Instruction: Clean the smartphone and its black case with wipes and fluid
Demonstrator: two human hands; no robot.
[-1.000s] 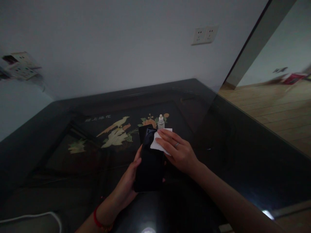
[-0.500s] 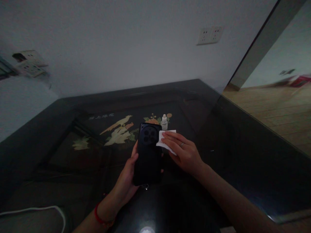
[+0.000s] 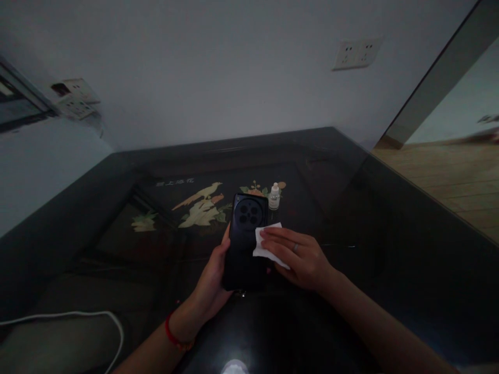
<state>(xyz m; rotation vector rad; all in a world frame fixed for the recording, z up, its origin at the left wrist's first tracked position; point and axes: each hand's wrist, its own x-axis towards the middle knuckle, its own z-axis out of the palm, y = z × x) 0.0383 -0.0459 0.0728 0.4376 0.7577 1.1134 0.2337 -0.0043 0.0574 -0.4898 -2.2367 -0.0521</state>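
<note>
A black phone (image 3: 245, 259) is held tilted above the table with its back and round camera module towards me. My left hand (image 3: 212, 275) grips it around the left edge and from beneath, with fingertips just showing at the right edge. My right hand (image 3: 298, 257) presses a folded white tissue (image 3: 265, 246) against the right side of the phone's back, below the camera module. The tissue is pinched under its fingers. Just behind the phone, a small clear dropper bottle (image 3: 274, 198) with a white cap stands upright on the table.
The dark glossy table (image 3: 312, 166) bears a bird-and-flower picture (image 3: 202, 208) and meets the wall at the back. A white cable (image 3: 78, 314) lies at the front left. Wall sockets (image 3: 356, 53) are at the back right, with more sockets (image 3: 78, 98) at the left.
My right hand has slid the tissue down the phone's back, from beside the camera module to below it. My left hand keeps its grip. The whole view has shifted slightly.
</note>
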